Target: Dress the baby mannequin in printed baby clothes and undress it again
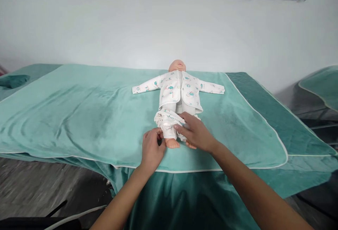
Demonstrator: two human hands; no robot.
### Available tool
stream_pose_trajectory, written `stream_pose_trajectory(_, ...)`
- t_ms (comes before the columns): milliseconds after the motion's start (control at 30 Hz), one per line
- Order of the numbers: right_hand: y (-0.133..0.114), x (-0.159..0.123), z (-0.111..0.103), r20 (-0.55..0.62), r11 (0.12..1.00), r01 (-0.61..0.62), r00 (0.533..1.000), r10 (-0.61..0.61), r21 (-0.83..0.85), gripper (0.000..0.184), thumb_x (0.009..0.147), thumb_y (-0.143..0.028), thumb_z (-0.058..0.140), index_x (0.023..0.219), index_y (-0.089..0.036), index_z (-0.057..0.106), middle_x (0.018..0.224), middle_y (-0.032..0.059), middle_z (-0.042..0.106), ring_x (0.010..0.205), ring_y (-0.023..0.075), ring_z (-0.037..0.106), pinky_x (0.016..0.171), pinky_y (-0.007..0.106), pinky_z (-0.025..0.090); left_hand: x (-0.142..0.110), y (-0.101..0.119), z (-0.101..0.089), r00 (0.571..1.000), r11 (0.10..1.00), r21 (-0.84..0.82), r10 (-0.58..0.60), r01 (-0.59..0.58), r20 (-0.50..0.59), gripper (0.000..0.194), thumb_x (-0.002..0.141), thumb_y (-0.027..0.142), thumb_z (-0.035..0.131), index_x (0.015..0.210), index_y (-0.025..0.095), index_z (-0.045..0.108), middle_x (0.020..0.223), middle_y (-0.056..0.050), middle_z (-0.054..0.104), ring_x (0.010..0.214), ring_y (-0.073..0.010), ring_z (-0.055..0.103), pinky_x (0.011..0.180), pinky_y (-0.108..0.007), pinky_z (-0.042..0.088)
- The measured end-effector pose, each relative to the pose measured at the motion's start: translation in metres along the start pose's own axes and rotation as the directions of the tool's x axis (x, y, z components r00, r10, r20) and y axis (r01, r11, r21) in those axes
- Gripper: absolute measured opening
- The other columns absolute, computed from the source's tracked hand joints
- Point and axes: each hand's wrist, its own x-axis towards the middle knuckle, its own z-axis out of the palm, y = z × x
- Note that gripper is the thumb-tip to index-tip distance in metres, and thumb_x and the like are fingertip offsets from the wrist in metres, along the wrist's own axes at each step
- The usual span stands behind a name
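A baby doll (177, 65) lies on its back, its head away from me and its feet toward me. It wears a white printed jacket (169, 89) with both sleeves spread out. White printed pants (169, 117) are bunched around its lower legs, and its bare feet stick out below. My left hand (153, 147) is closed at the cuff by the left-side foot, pinching the fabric edge. With thumb and fingers, my right hand (195, 131) grips the bunched pants over the other leg. The fingertips of both hands are partly hidden.
A light green blanket (79, 117) with white piping covers the bed under the doll. Darker green cloth (195, 198) hangs down the front edge. A white wall (105, 29) stands behind. At the right is another green-covered surface (322, 85); a pale cable (76, 216) runs at lower left.
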Motion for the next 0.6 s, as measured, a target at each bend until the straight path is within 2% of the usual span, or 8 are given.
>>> stream_pose_trajectory(67, 0.003, 0.002, -0.009, 0.002, 0.993, 0.024, 1.0, -0.025, 0.112, 0.024, 0.098, -0.045, 0.052, 0.101, -0.024, 0.065, 0.091, 0.0024, 0.067, 0.086, 0.0197, 0.062, 0.076, 0.033, 0.047, 0.009, 0.005, -0.008, 0.993, 0.973, -0.203, -0.104, 0.113, 0.054, 0.012, 0.082, 0.021, 0.059, 0.094, 0.022, 0.059, 0.084, -0.001, 0.064, 0.082, -0.0184, 0.061, 0.085, -0.036, 0.049)
stream_pose_trajectory(100, 0.006, 0.005, -0.012, -0.053, 0.989, 0.031, 0.998, -0.024, 0.144, 0.025, 0.098, -0.044, 0.051, 0.104, -0.024, 0.065, 0.095, 0.0029, 0.068, 0.088, 0.0193, 0.062, 0.079, 0.033, 0.048, 0.015, 0.008, -0.013, 0.988, 0.945, -0.288, -0.142, 0.155, 0.064, 0.011, 0.084, 0.023, 0.059, 0.095, 0.021, 0.06, 0.087, -0.001, 0.066, 0.084, -0.018, 0.062, 0.084, -0.034, 0.05)
stream_pose_trajectory(200, 0.023, 0.024, -0.018, -0.357, 0.998, -0.006, 0.934, 0.029, 0.065, 0.023, 0.092, -0.039, 0.059, 0.109, -0.023, 0.062, 0.11, 0.0062, 0.066, 0.095, 0.0206, 0.062, 0.086, 0.036, 0.048, 0.043, 0.017, -0.029, 0.98, 0.922, -0.345, -0.197, 0.173, -0.036, 0.013, 0.088, 0.028, 0.058, 0.098, 0.021, 0.063, 0.097, -0.003, 0.069, 0.093, -0.0175, 0.065, 0.089, -0.033, 0.051)
stream_pose_trajectory(267, 0.037, 0.04, -0.016, -0.451, 0.995, -0.075, 0.892, 0.035, -0.072, 0.027, 0.085, -0.035, 0.066, 0.108, -0.022, 0.06, 0.114, 0.0087, 0.062, 0.098, 0.023, 0.06, 0.087, 0.038, 0.048, 0.068, 0.025, -0.033, 0.984, 0.956, -0.267, -0.149, 0.119, -0.096, 0.013, 0.089, 0.028, 0.058, 0.099, 0.022, 0.063, 0.101, -0.003, 0.07, 0.098, -0.0178, 0.065, 0.092, -0.033, 0.051)
stream_pose_trajectory(333, 0.046, 0.056, -0.013, -0.412, 0.971, -0.115, 0.911, 0.02, -0.208, 0.027, 0.082, -0.033, 0.069, 0.103, -0.022, 0.059, 0.111, 0.0095, 0.062, 0.098, 0.025, 0.059, 0.085, 0.039, 0.046, 0.096, 0.034, -0.028, 0.996, 0.987, -0.158, -0.047, 0.035, -0.078, 0.013, 0.089, 0.025, 0.057, 0.101, 0.022, 0.063, 0.105, -0.004, 0.069, 0.102, -0.0188, 0.064, 0.093, -0.034, 0.051)
stream_pose_trajectory(400, 0.049, 0.068, -0.011, -0.34, 0.934, -0.134, 0.94, 0.014, -0.332, 0.02, 0.083, -0.033, 0.068, 0.097, -0.022, 0.058, 0.103, 0.0089, 0.063, 0.095, 0.0254, 0.057, 0.079, 0.036, 0.043, 0.121, 0.043, -0.016, 0.997, 0.997, 0.018, 0.071, -0.072, 0.013, 0.017, 0.087, 0.022, 0.061, 0.104, 0.022, 0.062, 0.108, -0.005, 0.068, 0.107, -0.0217, 0.062, 0.093, -0.036, 0.051)
stream_pose_trajectory(500, 0.047, 0.077, -0.01, -0.255, 0.861, -0.147, 0.967, 0.02, -0.487, 0.01, 0.09, -0.032, 0.06, 0.089, -0.023, 0.057, 0.094, 0.0082, 0.064, 0.088, 0.0246, 0.055, 0.069, 0.032, 0.035, 0.146, 0.052, 0.005, 0.97, 0.914, 0.349, 0.149, -0.209, 0.191, 0.029, 0.081, 0.023, 0.073, 0.108, 0.02, 0.061, 0.116, -0.01, 0.065, 0.112, -0.0295, 0.059, 0.089, -0.041, 0.051)
stream_pose_trajectory(600, 0.045, 0.078, -0.007, -0.225, 0.826, -0.145, 0.974, 0.023, -0.545, 0.013, 0.095, -0.031, 0.051, 0.087, -0.022, 0.056, 0.088, 0.0085, 0.065, 0.085, 0.0242, 0.055, 0.065, 0.031, 0.03, 0.151, 0.057, 0.018, 0.952, 0.806, 0.524, 0.154, -0.276, 0.265, 0.028, 0.086, 0.027, 0.069, 0.11, 0.019, 0.058, 0.122, -0.014, 0.062, 0.113, -0.0334, 0.057, 0.081, -0.041, 0.05)
